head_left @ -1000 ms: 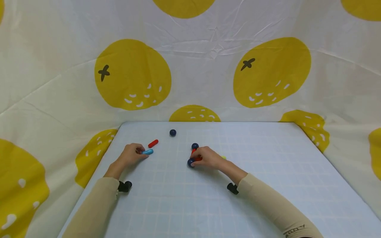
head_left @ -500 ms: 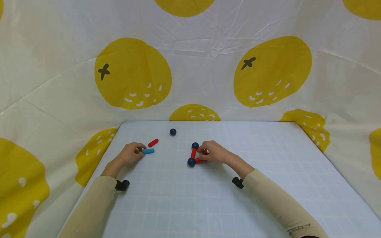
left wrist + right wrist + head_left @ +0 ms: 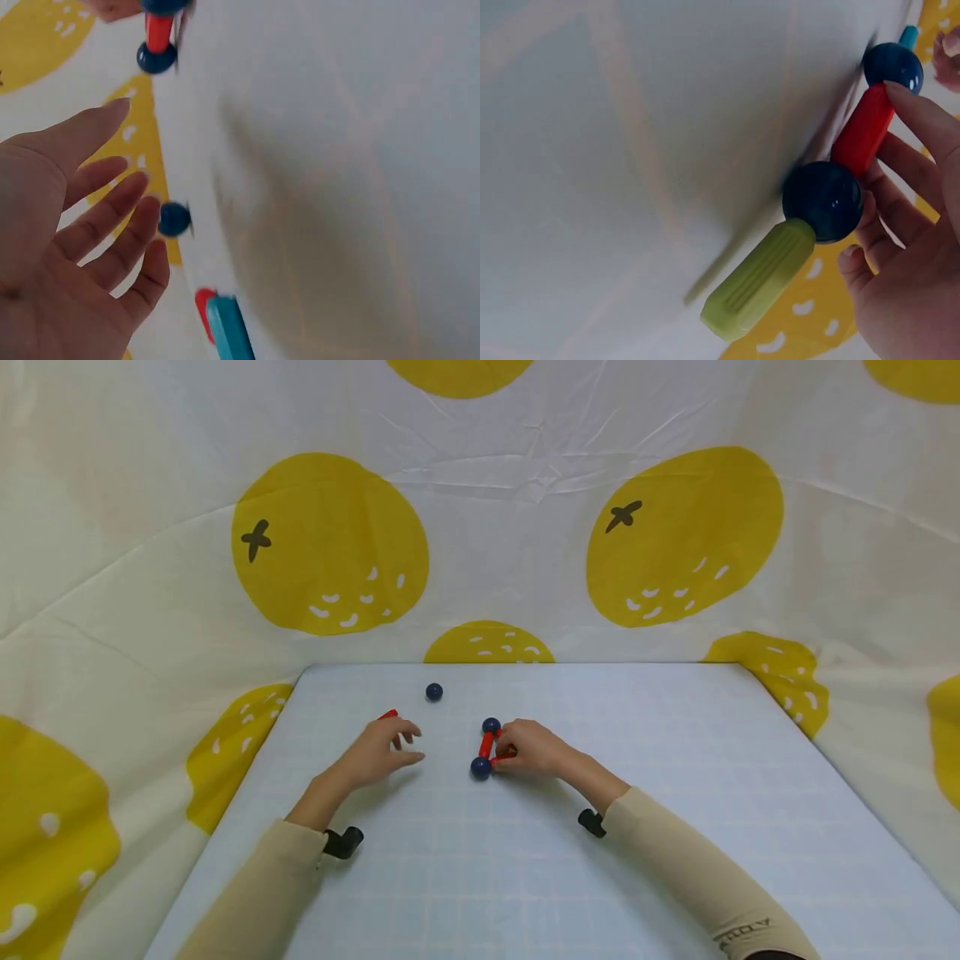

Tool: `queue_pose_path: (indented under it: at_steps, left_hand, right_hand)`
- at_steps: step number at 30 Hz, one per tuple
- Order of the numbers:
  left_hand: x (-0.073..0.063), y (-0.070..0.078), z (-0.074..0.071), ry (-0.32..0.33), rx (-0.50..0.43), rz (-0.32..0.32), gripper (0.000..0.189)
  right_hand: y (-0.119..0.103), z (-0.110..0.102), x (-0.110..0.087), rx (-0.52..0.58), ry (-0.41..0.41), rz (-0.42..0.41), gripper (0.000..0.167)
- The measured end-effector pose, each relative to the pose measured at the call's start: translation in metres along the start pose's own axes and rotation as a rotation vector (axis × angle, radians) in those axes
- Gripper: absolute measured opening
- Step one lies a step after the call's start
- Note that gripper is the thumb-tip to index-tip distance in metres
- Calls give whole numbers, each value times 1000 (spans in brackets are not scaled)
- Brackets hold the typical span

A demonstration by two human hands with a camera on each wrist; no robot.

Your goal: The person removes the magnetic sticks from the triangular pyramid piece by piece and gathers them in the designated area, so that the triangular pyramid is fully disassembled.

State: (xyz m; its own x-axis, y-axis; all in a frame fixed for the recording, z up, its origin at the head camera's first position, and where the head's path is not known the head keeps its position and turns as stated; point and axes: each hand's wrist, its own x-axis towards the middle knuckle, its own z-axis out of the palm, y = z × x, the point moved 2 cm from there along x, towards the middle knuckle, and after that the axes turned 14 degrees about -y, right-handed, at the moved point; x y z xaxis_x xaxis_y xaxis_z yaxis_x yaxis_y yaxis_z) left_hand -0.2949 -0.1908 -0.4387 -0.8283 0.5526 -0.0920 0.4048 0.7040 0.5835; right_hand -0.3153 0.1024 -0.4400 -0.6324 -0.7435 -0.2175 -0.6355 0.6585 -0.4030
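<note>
My left hand (image 3: 375, 756) hovers over the table's left half, fingers spread and thumb apart, holding nothing. Below it in the left wrist view lie a light-blue rod (image 3: 231, 328) and a loose red rod (image 3: 202, 309); the head view hides the light-blue one behind the hand. My right hand (image 3: 536, 747) pinches a red rod (image 3: 864, 127) that runs between two dark blue balls, its thumb tip near the far ball (image 3: 894, 67). From the near ball (image 3: 823, 201) sticks out a yellow-green rod (image 3: 759, 279). Another red rod (image 3: 487, 745) links the left ball (image 3: 481, 767) and back ball (image 3: 491, 726).
A single dark blue ball (image 3: 434, 692) sits near the back edge of the white gridded table (image 3: 450, 877). Behind the table hangs a white cloth (image 3: 510, 527) with large yellow fruit prints.
My left hand has let go of the light-blue rod and moved right, towards the balls. My right hand has shifted its fingers from the left ball onto the red rod beside it.
</note>
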Motion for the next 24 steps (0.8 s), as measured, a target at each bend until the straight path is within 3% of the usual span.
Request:
queue_pose_path:
  at_steps: [4,7,15,24]
  left_hand:
    - [22,20,28,-141,-54,-42,42]
    - [37,31,44,-194,-78,-38,43]
    - [57,44,63,-171,-112,-64,31]
    - [56,50,64,-183,-98,-58,27]
  right_hand:
    - [0,0,1,-6,1,14,13]
    - [0,0,1,2,-1,9,12]
    - [1,-2,-2,-57,6,-51,10]
    - [2,-1,-4,-111,-1,-78,12]
